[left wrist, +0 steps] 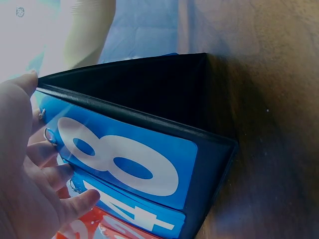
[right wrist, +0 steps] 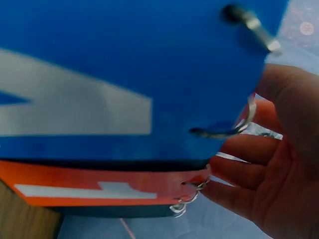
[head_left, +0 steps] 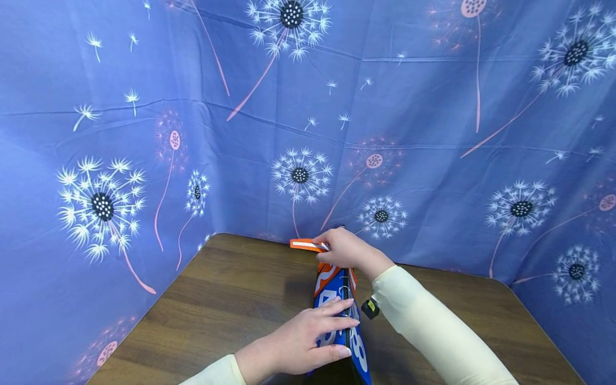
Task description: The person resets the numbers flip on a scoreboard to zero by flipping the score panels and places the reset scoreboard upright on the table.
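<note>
A tent-shaped flip scoreboard (head_left: 358,345) with a black cover stands on the table, its blue and orange number cards hung on metal rings along the top ridge. My left hand (head_left: 308,337) rests across the near part of that ridge, fingers laid over the rings. Below those fingers, the left wrist view shows a blue card (left wrist: 149,167) with a white 8. At the far end my right hand (head_left: 344,248) pinches an orange card (head_left: 304,244), which sticks out to the left, seen nearly edge-on. A large blue card (right wrist: 99,64) fills much of the right wrist view.
The brown wooden table (head_left: 231,289) runs under and around the scoreboard. A blue dandelion-patterned cloth (head_left: 240,176) hangs behind the table and along its sides. Close to the right cuff sits a small black-and-yellow device (head_left: 370,308).
</note>
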